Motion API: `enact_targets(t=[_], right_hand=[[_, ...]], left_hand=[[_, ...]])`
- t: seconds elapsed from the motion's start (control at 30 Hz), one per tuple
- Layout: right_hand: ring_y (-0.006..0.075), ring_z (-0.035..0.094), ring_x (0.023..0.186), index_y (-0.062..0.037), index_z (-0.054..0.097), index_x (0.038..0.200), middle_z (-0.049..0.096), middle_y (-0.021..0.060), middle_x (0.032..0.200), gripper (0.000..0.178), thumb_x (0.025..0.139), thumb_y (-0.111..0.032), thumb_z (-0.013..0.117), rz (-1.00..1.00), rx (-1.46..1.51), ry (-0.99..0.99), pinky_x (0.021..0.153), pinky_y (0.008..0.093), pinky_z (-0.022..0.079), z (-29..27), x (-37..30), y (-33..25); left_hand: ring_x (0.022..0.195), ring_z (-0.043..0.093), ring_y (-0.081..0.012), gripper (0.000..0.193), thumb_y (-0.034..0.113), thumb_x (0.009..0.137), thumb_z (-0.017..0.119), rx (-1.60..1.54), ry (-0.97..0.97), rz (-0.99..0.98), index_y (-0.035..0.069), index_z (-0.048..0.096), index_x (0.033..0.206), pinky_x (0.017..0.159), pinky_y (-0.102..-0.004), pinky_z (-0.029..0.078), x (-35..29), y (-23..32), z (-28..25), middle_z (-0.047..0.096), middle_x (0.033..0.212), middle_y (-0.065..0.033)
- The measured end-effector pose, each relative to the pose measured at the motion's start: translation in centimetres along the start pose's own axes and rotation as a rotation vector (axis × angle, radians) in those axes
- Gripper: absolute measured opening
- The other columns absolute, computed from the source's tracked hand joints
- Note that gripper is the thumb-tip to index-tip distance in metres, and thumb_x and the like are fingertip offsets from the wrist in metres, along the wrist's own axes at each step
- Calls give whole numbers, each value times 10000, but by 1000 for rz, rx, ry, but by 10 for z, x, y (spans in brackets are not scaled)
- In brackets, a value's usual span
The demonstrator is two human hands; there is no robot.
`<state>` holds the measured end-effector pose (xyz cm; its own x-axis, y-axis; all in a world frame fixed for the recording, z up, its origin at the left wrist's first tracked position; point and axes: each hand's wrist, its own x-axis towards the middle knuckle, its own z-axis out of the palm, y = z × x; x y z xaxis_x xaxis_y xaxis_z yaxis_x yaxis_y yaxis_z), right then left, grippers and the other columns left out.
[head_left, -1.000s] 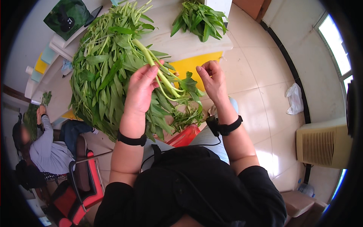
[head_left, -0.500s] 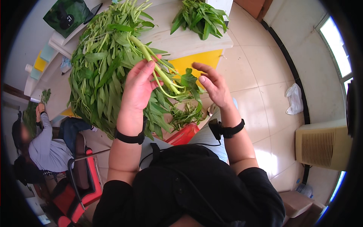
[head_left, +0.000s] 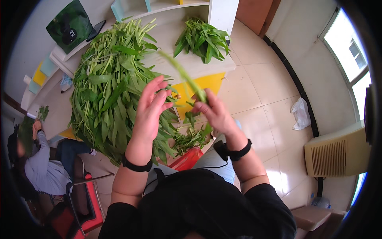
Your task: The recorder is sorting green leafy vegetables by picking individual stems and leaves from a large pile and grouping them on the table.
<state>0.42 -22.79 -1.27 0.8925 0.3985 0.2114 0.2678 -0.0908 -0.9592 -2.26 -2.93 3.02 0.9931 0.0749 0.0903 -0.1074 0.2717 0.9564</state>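
Note:
A pale green water spinach stem [head_left: 184, 75], smeared by motion, slants up and left from my right hand [head_left: 217, 115], whose fingers are closed round its lower end. My left hand [head_left: 149, 111] is open beside the stem, fingers spread and holding nothing. To the left of that hand, a large heap of leafy water spinach [head_left: 105, 95] covers the table and hangs over its edge. A smaller bunch of leafy greens [head_left: 202, 42] lies at the far right of the table [head_left: 161, 65]. Below my hands, loose leaves and stems [head_left: 188, 141] lie over a red bag [head_left: 186, 159].
A yellow panel [head_left: 207, 84] is under the table edge. At the far left, a person in a grey top [head_left: 47, 163] holds greens near a red chair [head_left: 93, 199]. A white plastic bag [head_left: 299, 113] lies on the tiled floor, near a beige box-shaped unit [head_left: 330, 157].
The stem has passed from my left hand to my right, which has closed on it. My left hand has opened. The view has shifted, showing more of the shelf behind the table.

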Motion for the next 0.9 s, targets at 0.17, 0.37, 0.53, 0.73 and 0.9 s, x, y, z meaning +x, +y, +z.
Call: enact_targets(t=[0.17,0.37,0.53,0.73,0.9], right_hand=[[102,543,684,-10,515,1083,551,25,781,183,951,-135,492,-49,-123,240,631,245,466,-53,32,-21],[198,587,662,-22,527,1005,585,98,731,145,911,-131,512,-102,-544,376,612,304,465,-101,108,-20],[429,564,908,-57,454,1049,615,205,931,210,918,-220,474,-104,-1147,311,759,490,448,-111,199,-14],[335,593,1007,-68,465,1040,597,163,1062,181,874,-113,411,112,-1407,175,843,468,453,-111,285,27],[297,602,983,-99,495,1020,598,120,1025,157,882,-141,431,51,-1518,295,826,443,452,-108,340,62]], left_hand=[[1040,541,-176,282,163,929,508,162,-78,53,38,515,1182,843,-315,450,-23,1,-35,528,1209,-73],[946,553,-141,214,21,879,538,201,-167,41,-2,558,1091,839,-276,444,-50,17,-67,525,1080,-52],[932,557,-163,193,5,867,538,193,-161,82,-22,554,1057,842,-287,450,-50,26,-80,507,1096,-99],[907,563,-189,193,30,843,555,223,-102,80,-28,562,1027,828,-302,457,-36,30,-93,521,1064,-124],[785,584,-212,160,27,807,510,314,18,89,-21,568,948,720,-314,483,-24,40,-99,553,933,-131]])
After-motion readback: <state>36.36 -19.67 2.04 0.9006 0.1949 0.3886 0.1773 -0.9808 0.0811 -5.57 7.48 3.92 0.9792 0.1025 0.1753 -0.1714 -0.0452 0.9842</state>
